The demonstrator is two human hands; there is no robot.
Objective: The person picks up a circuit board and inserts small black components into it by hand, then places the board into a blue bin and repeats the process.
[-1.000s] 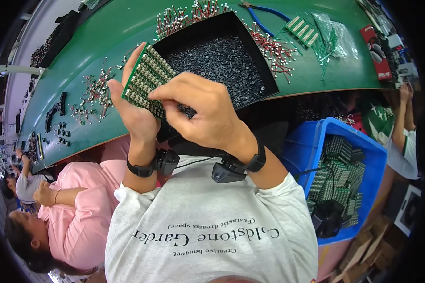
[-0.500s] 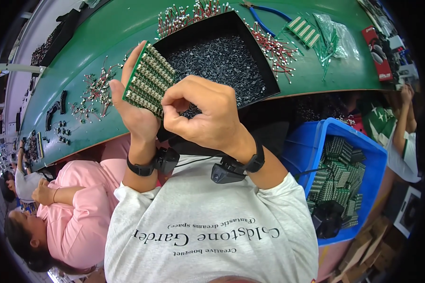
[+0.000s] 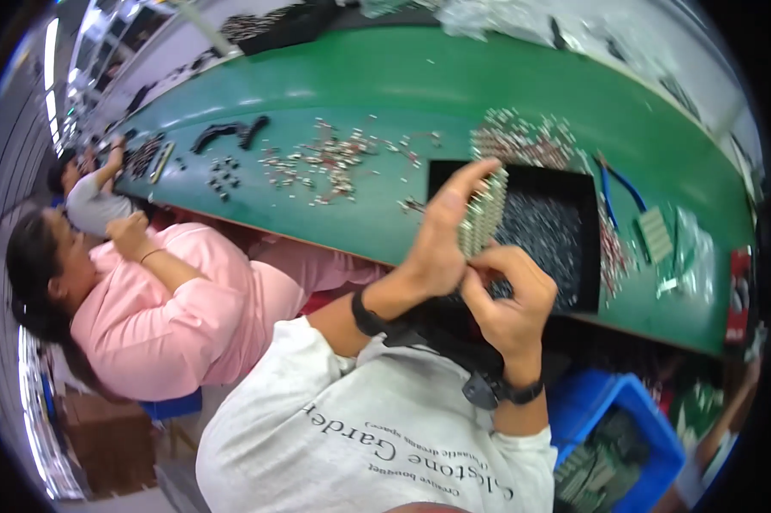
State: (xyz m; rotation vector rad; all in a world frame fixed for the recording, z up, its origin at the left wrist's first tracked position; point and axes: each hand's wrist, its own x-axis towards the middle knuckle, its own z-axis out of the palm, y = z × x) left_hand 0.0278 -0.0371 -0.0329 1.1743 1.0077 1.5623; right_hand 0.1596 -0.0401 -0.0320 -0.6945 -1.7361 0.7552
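Observation:
My left hand [image 3: 441, 244] holds a green circuit board panel [image 3: 485, 209] upright by its side, with dense rows of pale connectors covering its face. At the panel's lower edge, my right hand [image 3: 518, 299] is closed with thumb and forefinger pinched together. Whatever sits between those fingertips is too small to make out. Behind both hands, a shallow black box [image 3: 588, 256] rests on the green table [image 3: 385, 77], holding a layer of tiny dark pieces [image 3: 539, 227]. The panel covers part of the box's left side.
Red and white wires with connectors [image 3: 338, 162] lie scattered left of the box, with more wires [image 3: 526, 137] behind it. Blue-handled pliers [image 3: 629, 188], another panel [image 3: 655, 233] and clear bags [image 3: 697, 248] lie right. A blue bin [image 3: 659, 419] of panels stands lower right; a person in pink [image 3: 171, 316] sits left.
The view has swung left, so the table, box and hands appear farther right. The panel now shows more edge-on. My right hand stays pinched beside its lower edge.

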